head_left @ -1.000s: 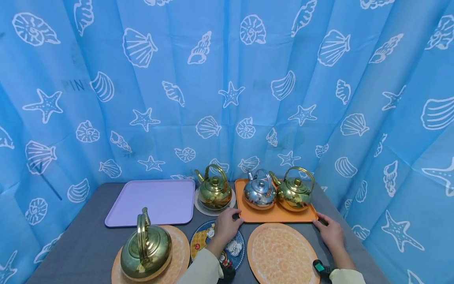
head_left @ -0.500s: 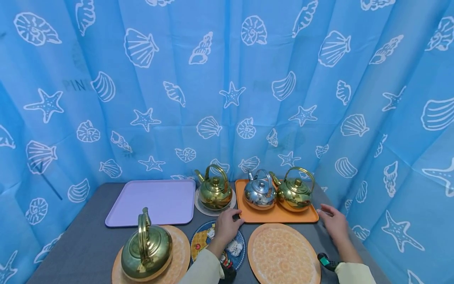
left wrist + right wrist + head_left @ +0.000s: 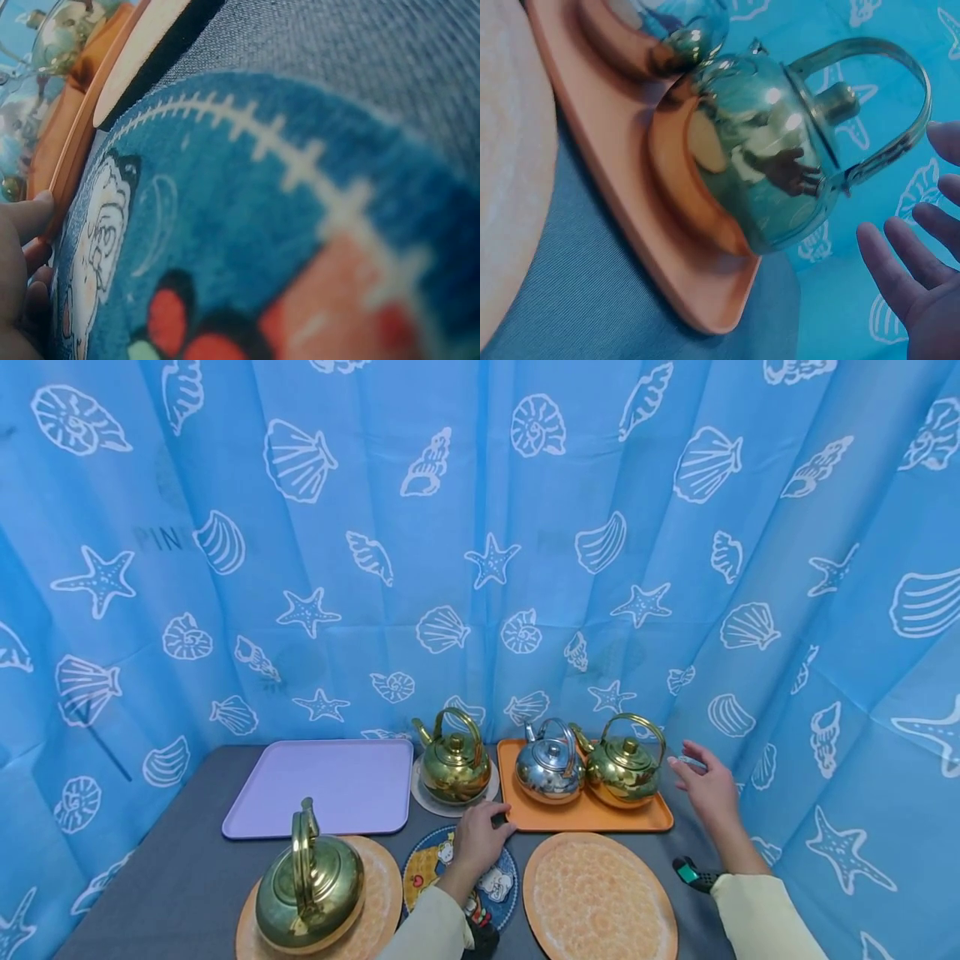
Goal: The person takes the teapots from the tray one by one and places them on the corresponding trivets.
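An orange tray (image 3: 536, 817) at the back right bears a silver kettle (image 3: 546, 770) and a gold kettle (image 3: 624, 768) side by side. My left hand (image 3: 480, 837) pinches the tray's near left corner; the left wrist view shows its fingers (image 3: 26, 217) at the tray rim. To the right of the gold kettle, my right hand (image 3: 708, 787) is raised and holds nothing. In the right wrist view its fingers (image 3: 885, 251) are spread and relaxed, near the kettle's arched handle (image 3: 928, 94) with a small gap between.
A second gold kettle (image 3: 453, 768) stands on a pale round mat (image 3: 422, 793). A larger gold kettle (image 3: 309, 893) sits on a round tan placemat (image 3: 386, 868). There are also a lilac tray (image 3: 330, 785), a blue cartoon mat (image 3: 420, 852) and another tan placemat (image 3: 600, 893).
My right hand has let go of the orange tray's near right corner and risen up and away to beside the gold kettle's handle. The left hand stays at the tray corner.
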The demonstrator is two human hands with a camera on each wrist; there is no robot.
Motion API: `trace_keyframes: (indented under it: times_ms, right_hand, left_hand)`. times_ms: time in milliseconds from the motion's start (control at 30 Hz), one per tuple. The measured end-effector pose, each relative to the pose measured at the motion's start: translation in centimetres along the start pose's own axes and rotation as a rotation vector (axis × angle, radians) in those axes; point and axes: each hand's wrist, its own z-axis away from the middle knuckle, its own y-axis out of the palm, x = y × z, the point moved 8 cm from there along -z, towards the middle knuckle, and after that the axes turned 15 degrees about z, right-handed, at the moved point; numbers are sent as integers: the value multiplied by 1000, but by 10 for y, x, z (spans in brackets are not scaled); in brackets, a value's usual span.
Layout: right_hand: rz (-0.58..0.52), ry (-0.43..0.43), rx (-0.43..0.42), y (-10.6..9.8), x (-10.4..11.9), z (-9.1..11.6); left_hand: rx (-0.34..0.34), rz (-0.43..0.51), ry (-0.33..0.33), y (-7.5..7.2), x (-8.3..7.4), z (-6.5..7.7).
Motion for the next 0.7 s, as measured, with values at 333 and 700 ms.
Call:
trace_keyframes:
  times_ms: [333, 700]
  right_hand:
    - [-175, -122, 19, 8, 15, -9]
    - [-205, -153, 77, 17, 33, -5]
  left_hand:
    - [6, 3, 20, -1, -2, 0]
    - [-3, -8, 9, 0, -1, 0]
